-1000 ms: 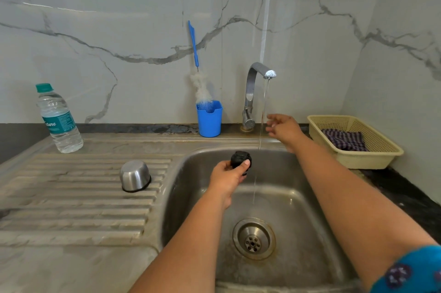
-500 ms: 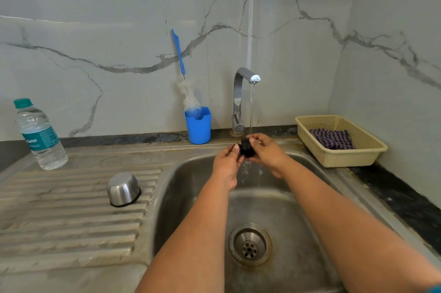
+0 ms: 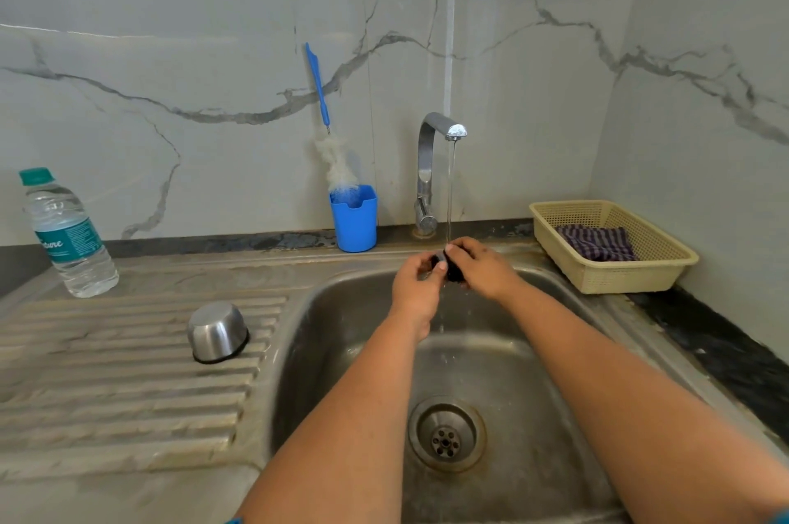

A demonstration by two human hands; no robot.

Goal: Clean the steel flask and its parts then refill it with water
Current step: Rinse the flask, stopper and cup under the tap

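A small black flask part [image 3: 449, 267] is pinched between the fingertips of the left hand [image 3: 416, 288] and the right hand [image 3: 484, 269], held over the sink [image 3: 533, 417]. A thin stream from the tap [image 3: 435, 130] lands on the right fingers directly above the part. A steel cup [image 3: 217, 331] is seen upturned on the drainboard, well left of the fingers.

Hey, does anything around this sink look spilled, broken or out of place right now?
Nothing stands out. The steel cup lies upside down on the drainboard, probably to dry. Both hands hold the black stopper under the running tap.
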